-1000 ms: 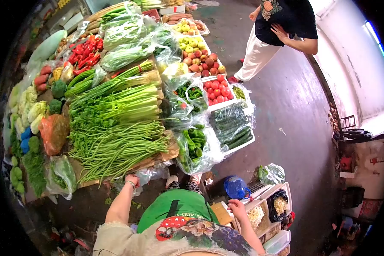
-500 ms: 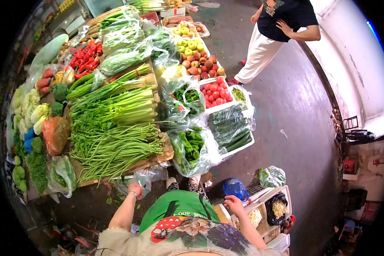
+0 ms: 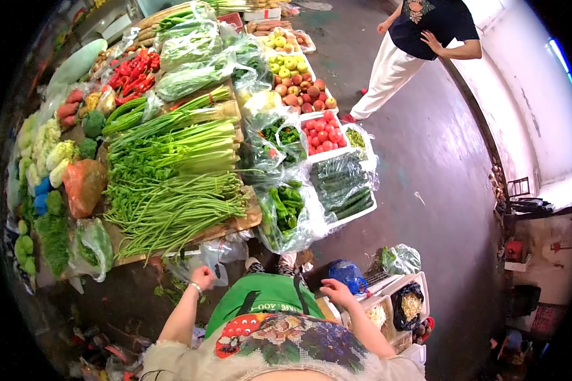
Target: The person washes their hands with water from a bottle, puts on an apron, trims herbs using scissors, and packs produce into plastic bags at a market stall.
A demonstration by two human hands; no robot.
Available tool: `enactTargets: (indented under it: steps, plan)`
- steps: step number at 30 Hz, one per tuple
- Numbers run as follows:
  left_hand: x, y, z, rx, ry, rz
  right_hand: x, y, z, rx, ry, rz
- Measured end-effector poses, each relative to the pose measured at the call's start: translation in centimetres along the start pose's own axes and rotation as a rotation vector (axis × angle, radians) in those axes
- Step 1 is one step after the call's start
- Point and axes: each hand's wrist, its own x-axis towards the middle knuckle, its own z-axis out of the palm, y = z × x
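Observation:
My left hand (image 3: 203, 277) is closed at the edge of a clear plastic bag (image 3: 220, 261), just below the front corner of the vegetable table. My right hand (image 3: 337, 292) hangs with loosely bent fingers and holds nothing, left of a blue plastic bag (image 3: 346, 273). A green apron (image 3: 260, 292) lies between my hands. Long green beans (image 3: 184, 206) are spread at the table's near edge, with leafy celery (image 3: 184, 152) behind them. Green peppers (image 3: 287, 206) sit in an open clear bag at the right.
Cucumbers (image 3: 342, 187) under plastic and tomatoes (image 3: 324, 132) fill white boxes to the right of the table. Bins with bean sprouts (image 3: 410, 306) stand beside my right arm. Another person (image 3: 403, 60) stands on the floor at the upper right.
My left hand has moved away from the table edge, with the clear bag spreading beside it. My right hand has moved up and left. The other person has shifted slightly right.

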Motion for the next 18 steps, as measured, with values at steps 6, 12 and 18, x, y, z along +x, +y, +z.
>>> enactTargets:
  steps: [6, 12, 18]
  plan:
    - [-0.6, -4.9, -1.3, 0.169, -0.055, 0.213, 0.7, 2.7, 4.5, -0.25, -0.229, -0.078]
    - [-8.4, 0.2, -3.1, -0.074, -0.323, 0.171, 0.0, -0.5, 6.3, -0.503, -0.289, -0.141]
    - [-12.4, 5.1, -2.6, -0.106, -0.181, 0.368, 1.7, -6.2, 9.7, -0.237, -0.183, -0.374]
